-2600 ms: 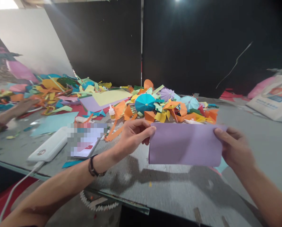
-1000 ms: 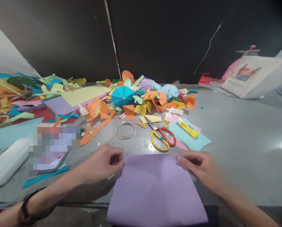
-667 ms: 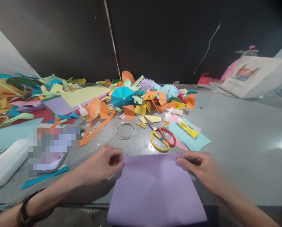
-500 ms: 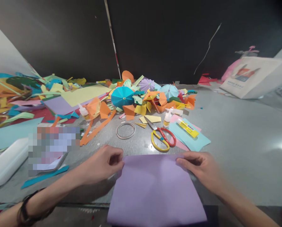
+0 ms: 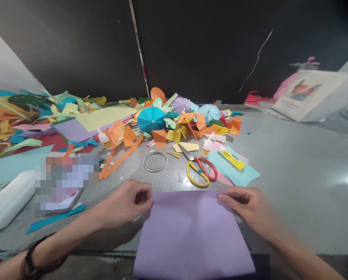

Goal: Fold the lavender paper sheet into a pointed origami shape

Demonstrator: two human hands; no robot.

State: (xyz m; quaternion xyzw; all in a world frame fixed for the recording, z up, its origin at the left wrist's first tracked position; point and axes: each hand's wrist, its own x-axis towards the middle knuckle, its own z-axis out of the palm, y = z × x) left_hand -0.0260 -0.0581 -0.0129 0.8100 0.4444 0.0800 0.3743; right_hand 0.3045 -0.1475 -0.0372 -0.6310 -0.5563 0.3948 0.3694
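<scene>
A lilac paper sheet [image 5: 191, 233] lies flat on the grey table [image 5: 293, 155] and hangs over its near edge. My left hand [image 5: 124, 204] pinches the sheet's far left corner between curled fingers. My right hand [image 5: 245, 204] pinches the far right corner. Just beyond the sheet are red-and-yellow-handled scissors [image 5: 200, 171], a roll of clear tape [image 5: 154, 161], and a yellow glue tube [image 5: 232, 159] on pale blue paper [image 5: 235, 171]. A small glue bottle [image 5: 207, 147] stands behind them.
A large heap of coloured paper scraps and paper umbrellas [image 5: 151, 119] fills the back of the table. At the left lie a white power bank [image 5: 10, 198] and a pixelated phone [image 5: 65, 186]. A white printed tote bag [image 5: 313, 97] sits at the far right.
The lilac sheet, held up in the air earlier, now lies on the table. My view has turned, bringing the scissors into sight. The other person's hand at the left has gone from view.
</scene>
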